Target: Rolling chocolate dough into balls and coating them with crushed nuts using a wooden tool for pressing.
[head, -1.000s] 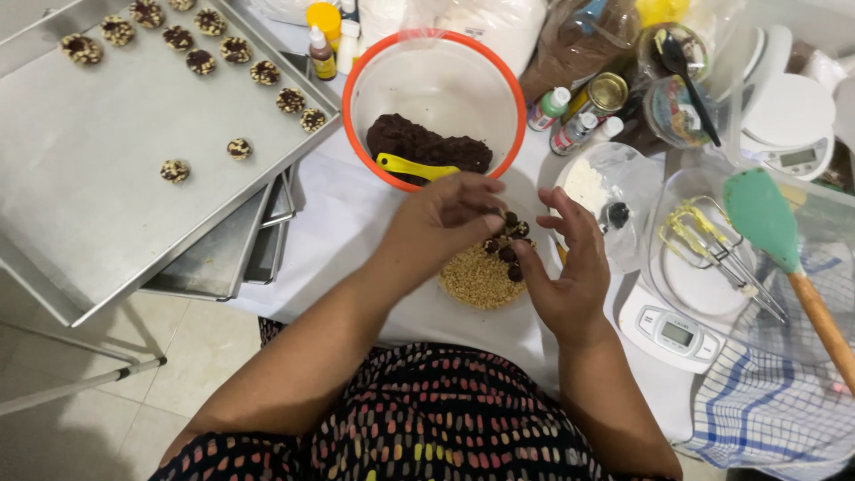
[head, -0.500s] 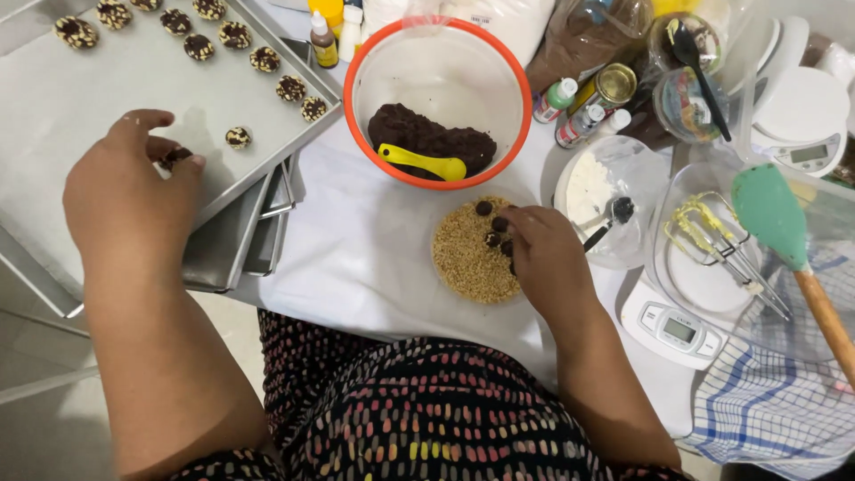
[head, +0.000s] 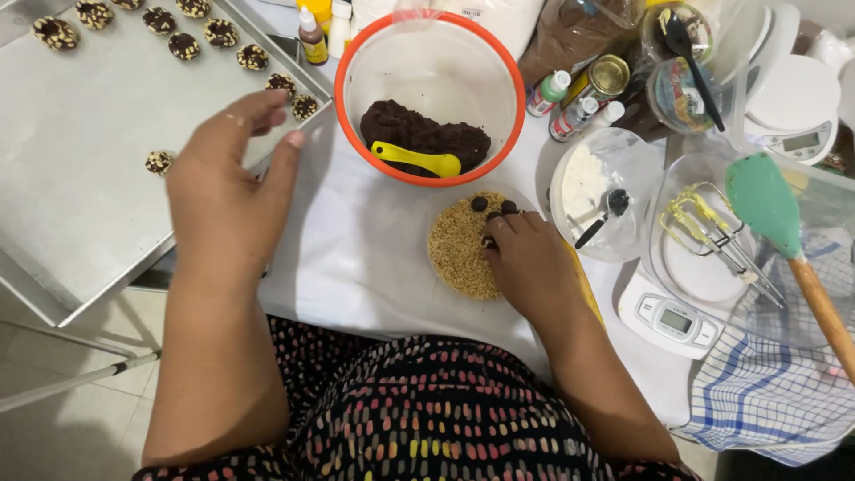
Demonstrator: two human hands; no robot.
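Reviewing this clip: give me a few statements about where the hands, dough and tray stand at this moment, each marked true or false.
1. The right hand rests its fingers in the plate of crumbs. True.
2. The left hand holds the yellow scoop. False: the scoop lies in the orange-rimmed bowl on the dark dough; the hand is open over the metal tray edge.
3. Coated cookies sit on the tray. True.
4. The green spatula stands in the dough bowl. False: it lies over the clear bowl with the beaters.
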